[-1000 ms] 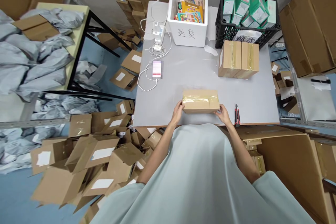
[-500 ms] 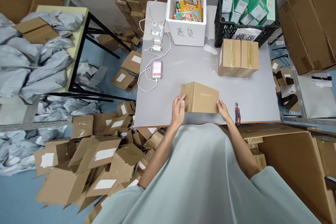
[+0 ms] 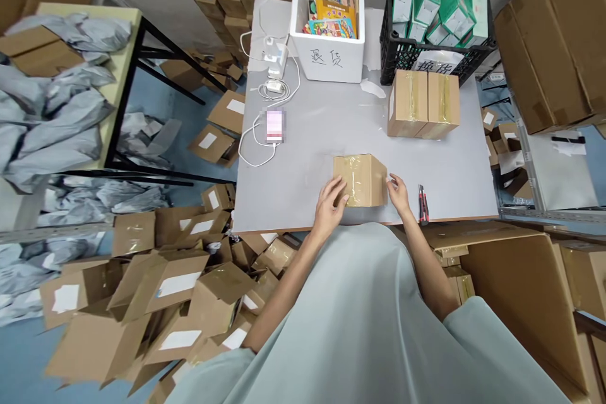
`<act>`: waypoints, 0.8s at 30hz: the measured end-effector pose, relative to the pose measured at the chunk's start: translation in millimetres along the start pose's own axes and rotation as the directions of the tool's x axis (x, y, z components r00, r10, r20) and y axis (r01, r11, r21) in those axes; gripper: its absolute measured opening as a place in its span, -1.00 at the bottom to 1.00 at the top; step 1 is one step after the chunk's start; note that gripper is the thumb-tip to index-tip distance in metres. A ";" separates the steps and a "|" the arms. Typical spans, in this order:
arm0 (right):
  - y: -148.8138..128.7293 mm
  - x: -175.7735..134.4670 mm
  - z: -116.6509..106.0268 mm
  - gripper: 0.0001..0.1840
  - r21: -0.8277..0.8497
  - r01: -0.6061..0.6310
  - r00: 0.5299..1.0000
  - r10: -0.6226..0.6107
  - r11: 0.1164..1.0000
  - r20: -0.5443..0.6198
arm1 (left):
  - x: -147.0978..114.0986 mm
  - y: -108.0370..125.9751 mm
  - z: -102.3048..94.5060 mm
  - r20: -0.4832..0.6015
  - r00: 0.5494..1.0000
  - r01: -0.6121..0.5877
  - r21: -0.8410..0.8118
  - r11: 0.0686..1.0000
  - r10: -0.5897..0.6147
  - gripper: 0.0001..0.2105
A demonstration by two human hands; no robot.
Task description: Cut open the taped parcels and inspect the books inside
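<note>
A taped cardboard box (image 3: 360,181) rests near the front edge of the grey table. My left hand (image 3: 330,204) grips its front left corner, fingertips on the taped face and thumb low at the front. Beside the right face is my right hand (image 3: 398,194), fingers loosely bent and apart; whether its fingertips touch the cardboard I cannot tell. Close to the right of that hand lies a red and black utility knife (image 3: 423,204). Two taped cardboard boxes (image 3: 425,105) stand side by side farther back.
A white foam box (image 3: 326,63) holding booklets and a black crate (image 3: 389,50) of green cartons stand at the back. A phone (image 3: 275,125) with white cables lies at left. Opened cartons (image 3: 189,290) heap on the floor; a large carton (image 3: 516,290) is at lower right.
The box has turned, so its taped face now shows toward the left and front. My left hand has shifted onto that face, and my right hand has loosened from the right corner.
</note>
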State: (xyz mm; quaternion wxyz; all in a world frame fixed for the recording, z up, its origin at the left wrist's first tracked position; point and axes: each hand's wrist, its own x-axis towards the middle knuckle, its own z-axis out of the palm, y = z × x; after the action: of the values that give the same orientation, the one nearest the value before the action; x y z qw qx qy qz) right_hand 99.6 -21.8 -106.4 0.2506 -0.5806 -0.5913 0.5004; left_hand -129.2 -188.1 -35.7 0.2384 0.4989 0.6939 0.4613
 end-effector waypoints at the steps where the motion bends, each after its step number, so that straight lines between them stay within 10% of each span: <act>1: -8.2 -3.1 -2.7 -0.11 0.013 0.021 1.000 -0.021 1.000 -0.003 | -0.1 0.0 2.9 -0.018 0.999 0.031 -0.023 0.999 -0.031 -0.49; 5: -41.7 -21.3 -8.7 -0.24 0.080 0.118 0.992 -0.121 0.990 0.036 | 1.6 2.5 14.0 -0.032 0.982 0.183 -0.123 0.975 -0.188 -0.22; 13: -50.8 -32.4 -24.8 -0.12 0.137 0.110 0.991 -0.119 0.984 0.061 | 8.7 -6.1 30.9 0.098 0.965 0.262 -0.264 0.928 -0.245 -0.36; 19: -34.8 -19.3 -64.3 0.00 0.089 0.089 0.996 -0.087 0.992 -0.023 | 25.8 -45.7 68.4 0.247 0.801 0.599 -0.318 0.735 -0.546 -0.43; 24: -22.1 -11.9 -103.1 0.00 0.035 0.074 0.986 -0.068 0.997 -0.155 | 35.7 -54.7 105.4 0.295 0.766 0.643 -0.323 0.695 -0.572 -0.51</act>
State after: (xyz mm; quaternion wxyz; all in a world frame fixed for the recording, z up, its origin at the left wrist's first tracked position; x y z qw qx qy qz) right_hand 182.8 1.9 -45.0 0.3250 -0.5908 -0.5802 0.4568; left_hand -85.5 -117.3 -127.6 0.5344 0.2178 0.6852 0.4445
